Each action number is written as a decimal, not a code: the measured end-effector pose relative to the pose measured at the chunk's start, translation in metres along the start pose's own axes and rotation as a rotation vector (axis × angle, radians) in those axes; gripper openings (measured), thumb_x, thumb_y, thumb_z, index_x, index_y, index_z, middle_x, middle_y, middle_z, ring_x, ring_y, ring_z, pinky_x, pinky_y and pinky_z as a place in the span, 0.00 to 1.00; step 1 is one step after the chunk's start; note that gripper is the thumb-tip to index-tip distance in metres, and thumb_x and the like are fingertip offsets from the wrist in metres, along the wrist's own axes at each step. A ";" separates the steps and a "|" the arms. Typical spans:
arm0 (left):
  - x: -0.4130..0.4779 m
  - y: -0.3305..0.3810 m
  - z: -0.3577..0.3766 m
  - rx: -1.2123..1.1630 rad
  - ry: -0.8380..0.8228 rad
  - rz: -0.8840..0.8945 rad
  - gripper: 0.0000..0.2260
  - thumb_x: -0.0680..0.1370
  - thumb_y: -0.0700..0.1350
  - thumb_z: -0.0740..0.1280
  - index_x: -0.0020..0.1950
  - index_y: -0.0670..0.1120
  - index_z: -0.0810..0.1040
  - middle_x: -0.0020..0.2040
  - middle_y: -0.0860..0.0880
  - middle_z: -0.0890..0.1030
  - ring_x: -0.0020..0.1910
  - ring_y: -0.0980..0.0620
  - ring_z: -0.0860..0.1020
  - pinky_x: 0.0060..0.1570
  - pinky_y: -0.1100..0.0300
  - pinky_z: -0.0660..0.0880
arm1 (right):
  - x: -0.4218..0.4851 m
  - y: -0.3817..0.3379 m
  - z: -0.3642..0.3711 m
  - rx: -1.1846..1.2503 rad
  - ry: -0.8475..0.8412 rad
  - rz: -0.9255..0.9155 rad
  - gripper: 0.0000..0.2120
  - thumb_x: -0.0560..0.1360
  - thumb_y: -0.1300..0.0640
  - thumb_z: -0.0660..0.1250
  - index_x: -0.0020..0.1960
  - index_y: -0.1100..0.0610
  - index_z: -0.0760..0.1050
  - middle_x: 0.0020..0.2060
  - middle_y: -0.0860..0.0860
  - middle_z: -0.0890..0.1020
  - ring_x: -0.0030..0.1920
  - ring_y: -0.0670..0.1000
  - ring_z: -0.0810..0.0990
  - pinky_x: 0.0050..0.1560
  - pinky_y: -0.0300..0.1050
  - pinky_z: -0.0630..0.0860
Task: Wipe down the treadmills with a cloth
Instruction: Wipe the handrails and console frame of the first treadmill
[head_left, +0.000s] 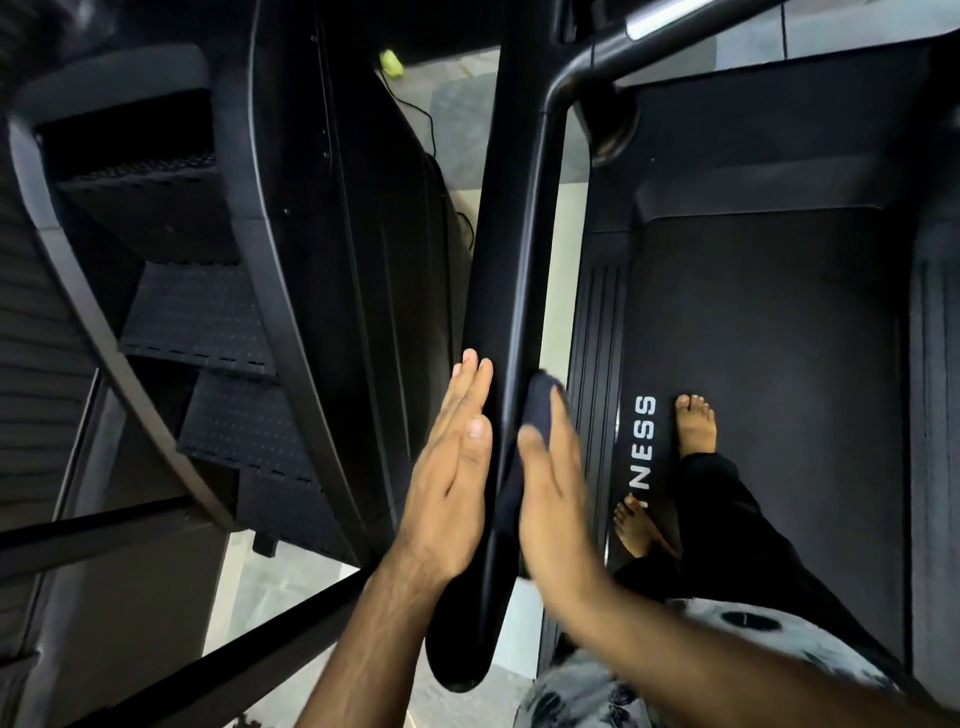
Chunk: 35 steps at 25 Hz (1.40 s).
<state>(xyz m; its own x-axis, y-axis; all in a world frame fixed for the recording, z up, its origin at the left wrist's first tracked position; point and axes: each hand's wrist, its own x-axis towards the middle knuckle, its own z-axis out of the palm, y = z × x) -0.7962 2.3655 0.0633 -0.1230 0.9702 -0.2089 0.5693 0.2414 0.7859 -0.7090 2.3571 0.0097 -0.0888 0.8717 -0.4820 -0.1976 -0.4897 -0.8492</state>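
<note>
The left hand (457, 467) and right hand (553, 488) reach forward side by side, palms facing each other (thumbs uppermost), fingers straight and together.

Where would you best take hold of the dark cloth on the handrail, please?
Probably its far end, from the right: the cloth lies flat against the handrail's right face under the right hand, and that end pokes out past the fingers.

stair machine (208, 312), yellow object (390, 62), black cable (427, 120)
</note>
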 end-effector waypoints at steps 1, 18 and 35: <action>-0.002 -0.003 0.000 0.011 -0.002 0.010 0.24 0.83 0.54 0.46 0.78 0.49 0.57 0.79 0.59 0.54 0.78 0.59 0.50 0.77 0.54 0.51 | -0.009 0.002 0.001 -0.016 -0.048 0.000 0.29 0.80 0.43 0.54 0.80 0.42 0.55 0.78 0.34 0.58 0.77 0.35 0.53 0.76 0.38 0.50; -0.056 -0.015 0.012 0.071 0.037 0.009 0.24 0.83 0.50 0.46 0.78 0.45 0.56 0.80 0.54 0.54 0.79 0.54 0.50 0.77 0.49 0.51 | -0.066 0.036 -0.012 0.003 -0.079 0.083 0.25 0.84 0.47 0.53 0.79 0.38 0.53 0.77 0.31 0.56 0.77 0.34 0.53 0.77 0.40 0.51; -0.081 -0.016 0.009 0.045 0.040 -0.016 0.24 0.83 0.51 0.48 0.78 0.45 0.57 0.79 0.54 0.56 0.78 0.55 0.53 0.76 0.50 0.53 | -0.049 0.081 -0.029 0.751 -0.027 0.662 0.26 0.70 0.54 0.69 0.69 0.54 0.74 0.56 0.55 0.83 0.52 0.55 0.82 0.52 0.49 0.76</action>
<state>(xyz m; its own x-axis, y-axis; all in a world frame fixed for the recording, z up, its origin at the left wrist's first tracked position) -0.7885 2.2824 0.0624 -0.1639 0.9666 -0.1972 0.6028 0.2564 0.7555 -0.6929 2.2742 -0.0421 -0.4247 0.4327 -0.7952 -0.6649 -0.7453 -0.0505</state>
